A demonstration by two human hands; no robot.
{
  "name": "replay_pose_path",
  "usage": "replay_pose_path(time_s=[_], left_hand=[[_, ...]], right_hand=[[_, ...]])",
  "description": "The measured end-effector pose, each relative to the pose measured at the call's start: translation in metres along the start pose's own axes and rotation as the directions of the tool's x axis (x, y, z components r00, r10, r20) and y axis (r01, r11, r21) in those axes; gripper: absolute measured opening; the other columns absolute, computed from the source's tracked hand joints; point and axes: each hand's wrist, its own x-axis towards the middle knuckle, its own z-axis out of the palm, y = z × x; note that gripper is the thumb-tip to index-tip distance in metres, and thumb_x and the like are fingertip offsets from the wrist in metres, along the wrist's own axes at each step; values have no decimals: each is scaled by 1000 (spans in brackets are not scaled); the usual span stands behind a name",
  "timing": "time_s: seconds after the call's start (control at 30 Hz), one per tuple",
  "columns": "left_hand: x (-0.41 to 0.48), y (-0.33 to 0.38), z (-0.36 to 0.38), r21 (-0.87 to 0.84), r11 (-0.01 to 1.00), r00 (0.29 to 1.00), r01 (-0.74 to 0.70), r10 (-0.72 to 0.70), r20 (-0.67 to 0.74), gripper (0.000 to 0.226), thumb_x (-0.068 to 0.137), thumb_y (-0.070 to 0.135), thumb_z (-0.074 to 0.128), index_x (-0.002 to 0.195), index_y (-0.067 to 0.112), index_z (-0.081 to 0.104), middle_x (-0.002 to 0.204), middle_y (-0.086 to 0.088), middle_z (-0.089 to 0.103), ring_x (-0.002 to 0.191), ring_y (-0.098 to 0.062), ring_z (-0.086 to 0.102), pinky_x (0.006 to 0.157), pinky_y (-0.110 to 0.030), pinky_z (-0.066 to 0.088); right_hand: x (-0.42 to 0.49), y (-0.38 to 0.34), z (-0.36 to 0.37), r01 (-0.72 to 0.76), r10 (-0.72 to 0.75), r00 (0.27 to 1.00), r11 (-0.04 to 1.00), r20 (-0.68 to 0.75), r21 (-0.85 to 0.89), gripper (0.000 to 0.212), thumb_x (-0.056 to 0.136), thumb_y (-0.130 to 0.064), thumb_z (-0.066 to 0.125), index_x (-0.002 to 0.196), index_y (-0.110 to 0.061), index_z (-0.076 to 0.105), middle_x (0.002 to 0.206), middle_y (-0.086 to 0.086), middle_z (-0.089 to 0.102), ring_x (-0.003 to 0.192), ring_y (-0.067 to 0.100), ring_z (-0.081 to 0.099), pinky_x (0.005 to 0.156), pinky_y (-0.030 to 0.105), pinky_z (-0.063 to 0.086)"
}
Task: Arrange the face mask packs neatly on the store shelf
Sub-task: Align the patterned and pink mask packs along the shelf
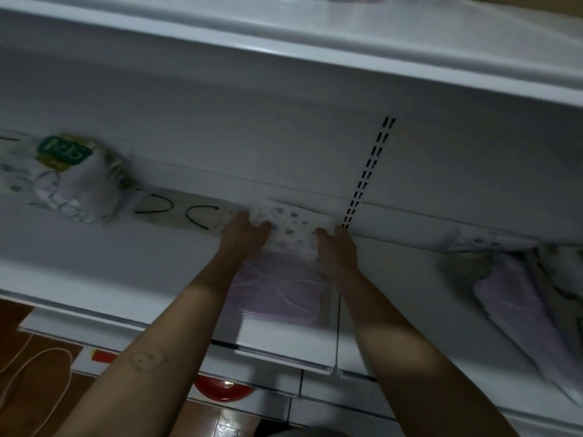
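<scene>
Dotted pack (293,225) is lying at the far edge of the shelf (110,266), against the back panel, just left of the slotted upright (369,171). Left hand (244,231) is gripping its left end and right hand (336,244) its right end, fingers curling over the edges. Purple pack (277,294) is sitting just near of it, between the forearms. White pack (179,211) with black loops is lying beside it on the left, green-label pack (63,175) further left. More packs (517,294) are lying at right.
</scene>
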Motion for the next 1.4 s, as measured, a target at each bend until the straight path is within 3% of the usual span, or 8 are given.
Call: replay_pose_path(time_s=[0.2,0.33,0.5,0.67,0.87,0.97,1.07,1.4], left_hand=[[-5,7,-8,95,995,999,-28,30,-23,65,89,38,63,138,-1,44,138,-20,52,127,-34,49,103,-38,40],[-51,25,-4,257,902,862,-347,415,-291,56,86,30,61,134,3,50,133,-20,54,125,-39,46,99,-47,39],[-112,60,63,36,853,851,-521,522,-54,40,87,31,57,121,10,62,117,-12,64,113,-31,54,93,-32,39],[-170,93,137,-183,908,833,-376,418,364,33,92,25,63,123,19,58,116,2,63,94,-8,56,75,-11,35],[-224,146,201,-318,943,709,96,160,687,43,92,20,64,132,14,50,114,-2,62,95,-15,61,93,-37,54],[-245,176,225,-408,880,712,245,122,692,6,93,9,61,96,13,59,97,-4,60,89,-17,58,89,-39,53],[-250,190,249,-467,834,748,293,104,656,17,91,3,59,81,16,61,87,-8,62,79,-17,57,77,-34,54],[-247,197,280,-461,887,925,17,162,344,37,87,5,66,120,16,52,92,-7,66,70,-15,62,54,-22,47]], right_hand=[[1,-4,0,-27,20,992,998,122,56,59,85,-41,56,133,-8,51,131,13,58,115,29,57,97,37,47],[-14,14,-28,30,-31,999,998,13,58,61,91,-33,59,145,-12,38,144,7,48,129,23,48,106,31,38],[-53,74,-92,154,-143,965,988,-222,32,53,91,-23,64,140,-16,45,139,3,52,128,17,47,108,31,37],[-61,149,-195,169,-408,757,876,-510,-451,44,84,-29,58,118,-2,63,115,16,66,106,35,61,95,40,47],[-64,198,-282,-49,-331,813,781,-479,-622,53,66,-42,52,106,-13,69,109,14,67,94,39,62,77,43,50],[-62,212,-301,-6,-344,848,754,-402,-657,53,67,-45,56,114,-21,67,110,11,65,95,39,60,78,41,50],[-59,218,-314,25,-360,858,742,-366,-670,49,72,-49,55,113,-25,68,106,9,65,95,37,59,75,40,52],[-32,226,-343,169,-586,771,567,-250,-806,34,65,-46,59,82,-19,69,76,8,60,73,30,56,62,33,38]])
